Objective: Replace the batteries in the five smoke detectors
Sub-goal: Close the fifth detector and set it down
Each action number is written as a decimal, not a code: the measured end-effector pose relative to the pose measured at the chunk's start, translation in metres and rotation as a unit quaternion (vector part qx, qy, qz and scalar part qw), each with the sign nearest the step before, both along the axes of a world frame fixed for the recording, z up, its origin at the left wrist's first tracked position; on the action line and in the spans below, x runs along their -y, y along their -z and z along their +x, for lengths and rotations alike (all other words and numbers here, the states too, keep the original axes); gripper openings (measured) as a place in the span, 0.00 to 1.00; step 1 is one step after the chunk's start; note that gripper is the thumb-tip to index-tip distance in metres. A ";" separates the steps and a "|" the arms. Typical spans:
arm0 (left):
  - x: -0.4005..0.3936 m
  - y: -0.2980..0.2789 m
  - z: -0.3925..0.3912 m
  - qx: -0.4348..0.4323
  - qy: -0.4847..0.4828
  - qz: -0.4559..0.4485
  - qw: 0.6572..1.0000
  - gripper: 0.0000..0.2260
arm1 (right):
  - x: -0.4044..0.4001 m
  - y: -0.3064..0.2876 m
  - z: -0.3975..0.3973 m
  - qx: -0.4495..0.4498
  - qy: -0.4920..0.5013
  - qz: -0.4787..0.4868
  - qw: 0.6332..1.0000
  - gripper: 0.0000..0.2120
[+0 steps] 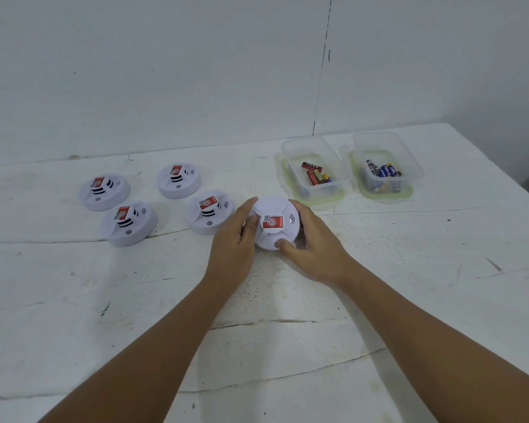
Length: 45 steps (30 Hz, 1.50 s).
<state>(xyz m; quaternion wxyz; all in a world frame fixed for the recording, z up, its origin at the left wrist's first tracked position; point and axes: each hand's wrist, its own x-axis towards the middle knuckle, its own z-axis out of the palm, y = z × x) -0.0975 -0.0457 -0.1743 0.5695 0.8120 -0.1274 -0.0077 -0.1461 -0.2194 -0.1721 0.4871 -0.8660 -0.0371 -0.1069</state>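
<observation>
A white round smoke detector (272, 222) with a red label lies face up on the white table (257, 300), mid-centre. My left hand (235, 239) grips its left side and my right hand (313, 248) grips its right side, thumb at the near rim. Several more white detectors lie to the left: one close by (209, 212), one behind it (178, 180), and two further left (104, 190) (129, 222). A clear tub (315, 169) holds red batteries (316, 175). A second clear tub (385, 166) holds blue and black batteries (382, 170).
Both tubs stand on their green-rimmed lids at the back right, just behind the held detector. A pale wall (196, 71) rises behind the table. The table's right edge runs diagonally at the far right. The cracked white tabletop stretches wide in front of my arms.
</observation>
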 end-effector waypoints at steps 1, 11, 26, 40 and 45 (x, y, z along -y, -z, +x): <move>0.000 0.000 0.000 0.000 0.000 -0.002 1.000 0.18 | 0.000 0.000 0.000 0.000 -0.001 0.001 1.000 0.29; 0.000 0.000 0.000 0.009 0.005 0.012 1.000 0.18 | -0.004 -0.010 -0.004 -0.013 -0.001 0.013 1.000 0.27; -0.001 -0.001 0.000 0.013 0.001 0.027 1.000 0.18 | -0.006 -0.020 -0.008 -0.048 0.001 0.023 0.999 0.29; 0.000 -0.002 -0.001 0.013 0.000 0.028 1.000 0.18 | -0.005 -0.013 -0.007 -0.047 0.002 0.014 0.999 0.25; 0.000 -0.003 -0.002 0.010 0.001 0.025 1.000 0.18 | -0.003 -0.010 -0.006 -0.041 0.001 0.007 0.999 0.26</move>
